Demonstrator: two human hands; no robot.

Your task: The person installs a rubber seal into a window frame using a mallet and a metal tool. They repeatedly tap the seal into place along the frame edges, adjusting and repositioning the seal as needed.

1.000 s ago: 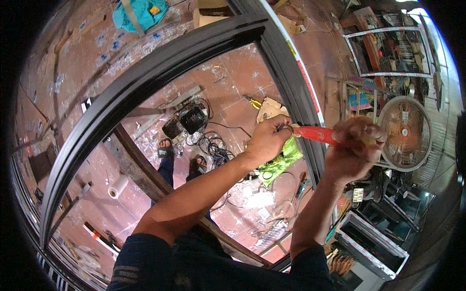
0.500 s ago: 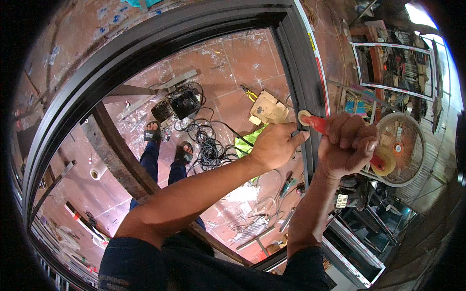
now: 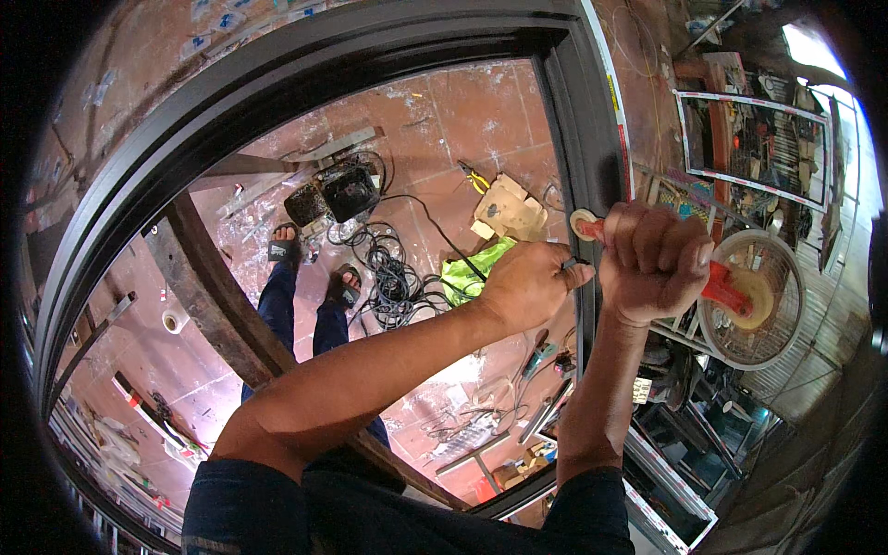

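Observation:
My right hand (image 3: 652, 264) is wrapped round the red handle of a roller (image 3: 728, 291) with a cream wheel at each end. Its left wheel (image 3: 585, 225) lies against the right bar of a dark metal frame (image 3: 592, 120); the other end sticks out to the right of my fist. Just left of that bar, my left hand (image 3: 523, 287) pinches a short dark strip (image 3: 568, 264) between thumb and fingers. Most of the strip is hidden, so its full length does not show.
Below the frame, the tiled floor holds coiled black cable (image 3: 388, 264), a yellow-green cloth (image 3: 461, 280), torn cardboard (image 3: 511, 208), pliers (image 3: 476, 179) and a power tool (image 3: 539, 359). A rusty beam (image 3: 217, 282) crosses beneath it. At right stands a round fan (image 3: 782, 324).
The roller has tilted, with its outer end swung a little further right. Both hands have shifted only slightly. My view has moved a little, so the frame sits further right.

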